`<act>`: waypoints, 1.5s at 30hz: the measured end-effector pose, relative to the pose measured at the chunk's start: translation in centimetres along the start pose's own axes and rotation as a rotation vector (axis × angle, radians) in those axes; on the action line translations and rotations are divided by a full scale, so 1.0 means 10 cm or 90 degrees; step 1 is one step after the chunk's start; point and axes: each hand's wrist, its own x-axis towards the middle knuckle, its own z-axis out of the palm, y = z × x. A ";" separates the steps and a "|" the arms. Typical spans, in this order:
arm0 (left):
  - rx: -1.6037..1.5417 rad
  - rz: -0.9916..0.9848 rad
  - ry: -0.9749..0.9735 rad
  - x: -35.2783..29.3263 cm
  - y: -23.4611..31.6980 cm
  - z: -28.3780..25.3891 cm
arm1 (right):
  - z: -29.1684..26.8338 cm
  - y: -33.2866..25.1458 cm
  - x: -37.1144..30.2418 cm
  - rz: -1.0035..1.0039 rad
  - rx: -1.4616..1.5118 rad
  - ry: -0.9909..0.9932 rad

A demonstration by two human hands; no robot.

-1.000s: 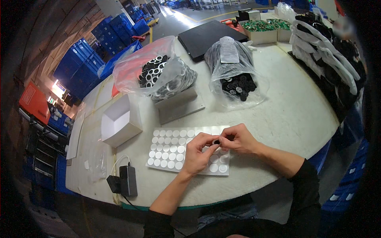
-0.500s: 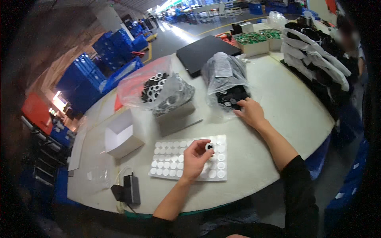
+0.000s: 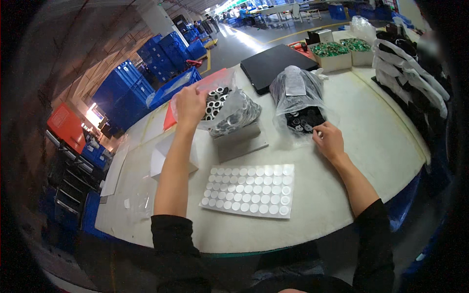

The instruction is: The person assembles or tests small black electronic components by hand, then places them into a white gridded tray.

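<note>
My left hand (image 3: 191,105) is at the left side of a clear plastic bag (image 3: 238,116) of black-and-white rings (image 3: 215,103); its fingertips are hard to make out. Just outside the mouth of a second clear bag (image 3: 295,97), my right hand (image 3: 330,141) has thumb and fingers pinched together. What lies between them is too small to name. Small black discs (image 3: 305,119) fill that bag's opening. Between my forearms lies a white sheet (image 3: 247,191) bearing rows of round white stickers, with neither hand on it.
A white open box (image 3: 161,158) stands partly behind my left forearm. A grey block (image 3: 242,145) sits before the ring bag. Farther back are a black flat panel (image 3: 276,66) and boxes of green parts (image 3: 332,61). Stacked white-and-black pieces (image 3: 408,73) stand at the right.
My left hand has left the sheet, where it held a small black-and-white ring, and moved up to the ring bag. My right hand has drawn slightly back from the black discs. The view has shifted.
</note>
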 end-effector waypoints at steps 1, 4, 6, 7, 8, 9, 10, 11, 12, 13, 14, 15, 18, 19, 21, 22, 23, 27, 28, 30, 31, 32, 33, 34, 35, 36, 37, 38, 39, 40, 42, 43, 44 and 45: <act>0.010 0.055 0.067 -0.01 0.06 0.08 | -0.05 0.00 -0.02 0.044 0.060 0.029; -0.075 0.119 0.097 -0.48 0.43 0.00 | -0.12 0.06 0.04 0.211 0.227 -0.046; -0.237 0.098 -0.028 -0.96 0.71 0.08 | -0.11 0.06 -0.02 0.273 0.357 -0.074; -0.324 0.089 -0.110 -1.20 0.81 0.10 | -0.07 0.03 -0.02 0.317 0.502 -0.098; -0.357 0.067 -0.206 -1.44 0.89 0.13 | -0.04 -0.01 -0.04 0.320 0.504 -0.099; -0.392 0.045 -0.303 -1.64 0.96 0.20 | -0.01 -0.05 -0.07 0.315 0.549 -0.121; -0.403 0.036 -0.360 -1.81 1.03 0.26 | 0.01 -0.11 -0.10 0.306 0.597 -0.143; -0.417 0.026 -0.418 -1.93 1.11 0.33 | 0.00 -0.14 -0.12 0.297 0.642 -0.165; -0.416 0.025 -0.420 -2.01 1.17 0.38 | 0.02 -0.17 -0.14 0.296 0.647 -0.192; -0.404 0.024 -0.449 -2.07 1.23 0.45 | 0.03 -0.18 -0.16 0.299 0.645 -0.191; -0.391 0.023 -0.478 -2.10 1.27 0.50 | 0.03 -0.20 -0.18 0.308 0.649 -0.208; -0.395 0.025 -0.480 -2.11 1.30 0.53 | 0.03 -0.21 -0.20 0.316 0.652 -0.224; -0.322 0.081 -0.448 -2.09 1.38 0.60 | -0.01 -0.27 -0.21 0.321 0.646 -0.236; -0.284 0.120 -0.430 -2.08 1.41 0.60 | -0.01 -0.29 -0.21 0.324 0.641 -0.246; -0.247 0.162 -0.411 -2.09 1.48 0.60 | 0.01 -0.31 -0.23 0.341 0.660 -0.262; -0.144 0.254 -0.404 -2.11 1.52 0.61 | 0.01 -0.33 -0.24 0.355 0.681 -0.279; -0.040 0.344 -0.393 -2.12 1.54 0.61 | 0.01 -0.35 -0.25 0.354 0.680 -0.276; -0.115 0.111 -0.511 -2.02 1.50 0.63 | 0.02 -0.36 -0.26 0.379 0.729 -0.308; -0.268 0.016 -0.508 -2.01 1.40 0.61 | -0.01 -0.38 -0.25 0.394 0.746 -0.309; -0.457 -0.171 -0.523 -2.03 1.26 0.59 | -0.03 -0.40 -0.24 0.409 0.765 -0.308; -0.644 -0.369 -0.526 -2.03 1.20 0.59 | -0.01 -0.40 -0.24 0.420 0.780 -0.313; -0.711 -0.426 -0.486 -2.02 1.16 0.57 | 0.00 -0.40 -0.24 0.431 0.795 -0.319; -0.710 -0.427 -0.485 -2.01 1.14 0.55 | 0.01 -0.41 -0.25 0.431 0.795 -0.321; -0.750 -0.418 -0.427 -2.00 1.13 0.53 | 0.01 -0.44 -0.26 0.447 0.789 -0.333; -0.789 -0.408 -0.368 -2.00 1.12 0.51 | 0.02 -0.46 -0.27 0.462 0.782 -0.345; -0.788 -0.393 -0.347 -1.97 1.15 0.46 | 0.03 -0.47 -0.29 0.460 0.781 -0.345; -0.790 -0.391 -0.345 -1.96 1.19 0.44 | 0.03 -0.47 -0.32 0.463 0.768 -0.350; -0.820 -0.378 -0.303 -1.96 1.25 0.44 | 0.04 -0.48 -0.34 0.466 0.755 -0.355; -0.847 -0.367 -0.258 -1.97 1.29 0.43 | 0.04 -0.49 -0.36 0.461 0.755 -0.357; -0.875 -0.382 -0.277 -1.98 1.30 0.44 | 0.04 -0.50 -0.38 0.457 0.772 -0.380; -0.777 -0.284 -0.239 -2.03 1.24 0.59 | 0.04 -0.54 -0.41 0.467 0.799 -0.409; -0.678 -0.191 -0.205 -2.04 1.24 0.64 | 0.04 -0.57 -0.42 0.465 0.797 -0.411; -0.645 -0.172 -0.162 -2.07 1.25 0.67 | 0.04 -0.60 -0.43 0.477 0.810 -0.409; -0.645 -0.172 -0.160 -2.08 1.27 0.69 | 0.04 -0.62 -0.43 0.488 0.824 -0.408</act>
